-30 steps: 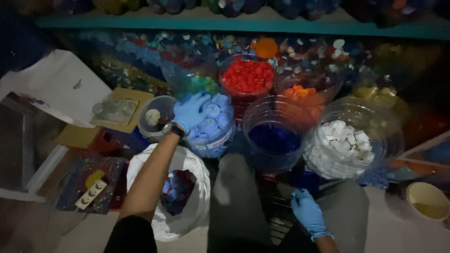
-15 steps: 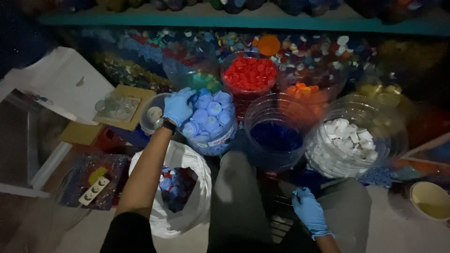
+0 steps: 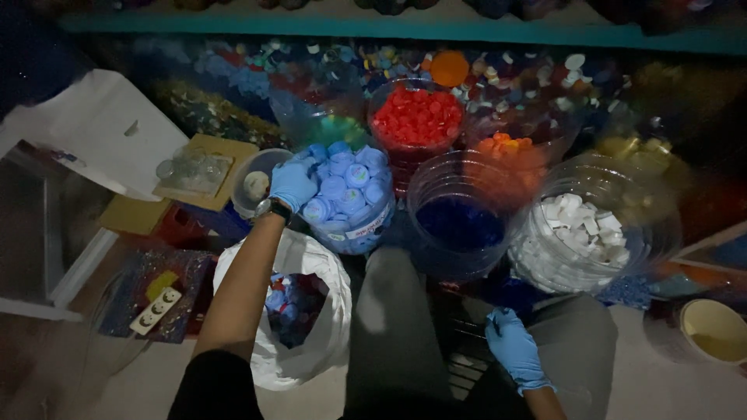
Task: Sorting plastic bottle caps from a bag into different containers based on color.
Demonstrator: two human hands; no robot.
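My left hand, in a blue glove with a wristwatch, reaches over the left rim of a clear tub heaped with light blue bottle caps; I cannot tell whether its curled fingers hold a cap. My right hand, also in a blue glove, rests low beside my right leg, fingers loosely bent, nothing visible in it. Below the left arm lies an open white bag with mixed caps inside.
Clear tubs stand around: red caps, orange caps, dark blue caps, white caps. A small bowl sits left of the hand. Loose mixed caps fill the back. A cream bowl sits at right, a power strip at left.
My left hand has shifted slightly left and down along the light blue cap tub's rim. My right hand has stayed beside my leg.
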